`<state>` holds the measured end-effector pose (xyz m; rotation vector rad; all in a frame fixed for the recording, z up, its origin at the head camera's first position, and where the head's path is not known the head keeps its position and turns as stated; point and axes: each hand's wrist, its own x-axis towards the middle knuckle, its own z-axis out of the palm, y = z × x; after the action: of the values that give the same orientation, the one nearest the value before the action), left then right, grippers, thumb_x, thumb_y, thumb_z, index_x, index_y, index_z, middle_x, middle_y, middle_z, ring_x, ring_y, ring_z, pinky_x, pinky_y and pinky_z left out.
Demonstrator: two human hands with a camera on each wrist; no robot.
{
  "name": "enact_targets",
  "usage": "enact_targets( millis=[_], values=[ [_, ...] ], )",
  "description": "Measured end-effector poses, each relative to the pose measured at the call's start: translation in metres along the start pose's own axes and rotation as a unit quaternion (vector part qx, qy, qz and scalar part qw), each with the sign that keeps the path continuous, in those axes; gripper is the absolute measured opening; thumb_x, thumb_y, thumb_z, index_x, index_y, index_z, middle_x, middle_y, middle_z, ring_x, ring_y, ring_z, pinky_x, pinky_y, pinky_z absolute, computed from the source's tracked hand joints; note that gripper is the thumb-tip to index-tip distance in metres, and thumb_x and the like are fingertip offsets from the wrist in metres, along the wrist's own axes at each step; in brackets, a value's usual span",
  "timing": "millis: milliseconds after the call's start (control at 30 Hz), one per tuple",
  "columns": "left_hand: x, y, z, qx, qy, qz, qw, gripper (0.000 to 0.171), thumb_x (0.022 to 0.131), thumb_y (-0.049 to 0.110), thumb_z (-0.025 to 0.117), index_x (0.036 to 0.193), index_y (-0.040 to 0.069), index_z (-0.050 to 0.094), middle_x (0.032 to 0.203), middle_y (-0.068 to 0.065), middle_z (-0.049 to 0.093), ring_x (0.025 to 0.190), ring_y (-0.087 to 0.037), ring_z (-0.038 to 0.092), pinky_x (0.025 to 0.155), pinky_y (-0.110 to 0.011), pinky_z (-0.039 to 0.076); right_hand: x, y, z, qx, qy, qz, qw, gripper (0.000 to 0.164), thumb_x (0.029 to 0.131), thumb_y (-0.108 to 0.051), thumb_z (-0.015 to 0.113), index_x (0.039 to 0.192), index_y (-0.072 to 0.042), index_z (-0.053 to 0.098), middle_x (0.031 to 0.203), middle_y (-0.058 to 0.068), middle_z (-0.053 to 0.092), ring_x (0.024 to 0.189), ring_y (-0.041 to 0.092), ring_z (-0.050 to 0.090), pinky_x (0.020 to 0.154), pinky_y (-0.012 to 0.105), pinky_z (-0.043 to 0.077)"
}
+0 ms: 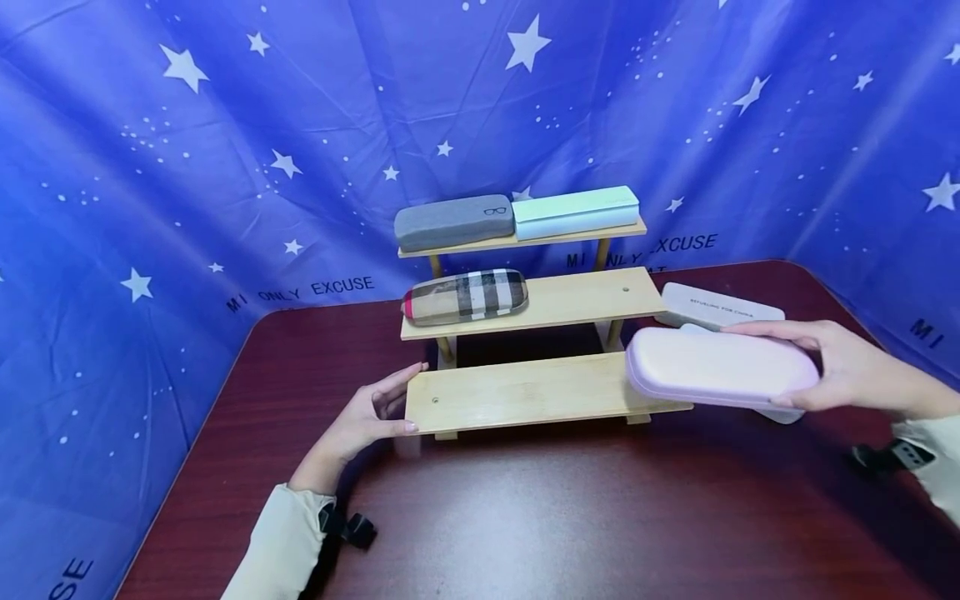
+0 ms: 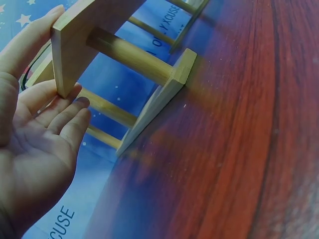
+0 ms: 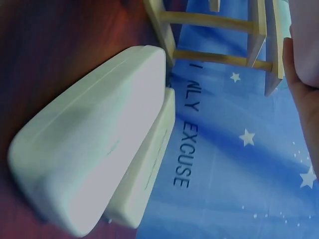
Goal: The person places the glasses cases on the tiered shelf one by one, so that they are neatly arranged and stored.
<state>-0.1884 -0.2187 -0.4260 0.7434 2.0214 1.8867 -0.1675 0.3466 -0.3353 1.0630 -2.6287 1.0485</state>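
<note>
My right hand [image 1: 843, 367] grips the right end of a lilac glasses case [image 1: 720, 367], held above the table with its left end over the right end of the lowest shelf. With thumb and fingers at opposite edges, my left hand [image 1: 363, 421] holds the left end of that lowest board on a three-tier wooden display stand [image 1: 517, 392]. A plaid glasses case [image 1: 468, 297] lies on the left of the middle tier. On the top tier sit a grey glasses case [image 1: 453, 222] and a pale green glasses case [image 1: 577, 212], side by side.
Right of the stand, a white glasses case [image 1: 716, 307] with printed lettering lies on the dark red table [image 1: 525, 517]. Beside it is another pale case [image 3: 94, 134], mostly covered by the lilac one in the head view. A blue starry curtain [image 1: 300, 108] hangs behind.
</note>
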Motion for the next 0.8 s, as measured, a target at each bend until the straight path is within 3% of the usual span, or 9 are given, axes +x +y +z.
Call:
enact_targets(
  millis=[167, 300, 633, 800],
  values=[
    [-0.002, 0.0, 0.001, -0.003, 0.0, -0.008, 1.0, 0.08, 0.077, 0.0, 0.073, 0.145, 0.0, 0.032, 0.148, -0.028, 0.026, 0.127, -0.01, 0.044, 0.101, -0.021, 0.038, 0.029, 0.0, -0.001, 0.009, -0.016, -0.007, 1.0, 0.077, 0.051, -0.001, 0.08, 0.125, -0.006, 0.06, 0.117, -0.018, 0.062, 0.087, 0.004, 0.051, 0.064, 0.023, 0.037],
    [0.0, 0.001, -0.001, -0.001, -0.001, -0.002, 1.0, 0.08, 0.077, 0.0, 0.073, 0.145, 0.0, 0.032, 0.148, -0.027, 0.028, 0.127, -0.011, 0.045, 0.101, -0.021, 0.038, 0.048, 0.001, -0.002, 0.008, -0.021, 0.012, 1.0, 0.077, 0.054, -0.003, 0.081, 0.127, -0.01, 0.059, 0.118, -0.021, 0.059, 0.088, 0.004, 0.051, 0.065, 0.022, 0.037],
    [0.005, 0.003, 0.0, -0.004, -0.007, 0.005, 1.0, 0.082, 0.077, 0.003, 0.075, 0.145, -0.003, 0.03, 0.147, -0.031, 0.024, 0.127, -0.012, 0.044, 0.101, -0.022, 0.038, 0.095, 0.012, -0.006, 0.091, -0.067, 0.082, 0.99, 0.068, 0.069, 0.0, 0.072, 0.133, -0.011, 0.053, 0.11, -0.009, 0.063, 0.086, 0.013, 0.053, 0.065, 0.026, 0.045],
    [0.002, 0.002, -0.001, -0.006, -0.004, 0.003, 1.0, 0.082, 0.077, 0.003, 0.075, 0.145, -0.003, 0.03, 0.147, -0.03, 0.024, 0.127, -0.011, 0.044, 0.101, -0.022, 0.039, 0.117, 0.018, -0.003, 0.126, -0.085, 0.091, 0.984, 0.065, 0.07, -0.001, 0.069, 0.132, -0.012, 0.054, 0.109, -0.006, 0.064, 0.086, 0.016, 0.055, 0.066, 0.027, 0.046]
  ],
)
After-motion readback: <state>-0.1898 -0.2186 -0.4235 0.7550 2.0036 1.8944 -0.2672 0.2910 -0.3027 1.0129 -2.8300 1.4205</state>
